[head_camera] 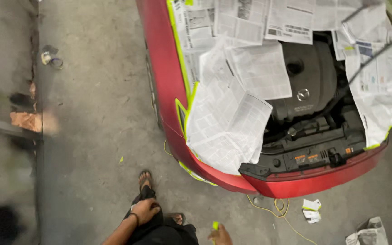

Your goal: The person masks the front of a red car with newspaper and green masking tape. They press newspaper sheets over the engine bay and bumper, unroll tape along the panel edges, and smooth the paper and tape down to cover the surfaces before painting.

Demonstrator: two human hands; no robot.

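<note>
Left hand [145, 211] loosely curled, resting on dark trousers [159, 229]. Right hand [220, 235] pinching a green tape scrap [215, 225]. Ahead, newspaper [225, 124] taped over red car [164, 77], probably as masking.

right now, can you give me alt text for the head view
A person stands on a concrete floor before a red car with its engine bay open and newspaper masked over it with yellow-green tape. Their left hand rests on their dark trousers; the right hand holds a yellow-green scrap.

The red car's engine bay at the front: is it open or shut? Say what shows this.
Open. The red car's engine bay shows its black engine cover uncovered, with spread newspaper sheets taped around it.
</note>
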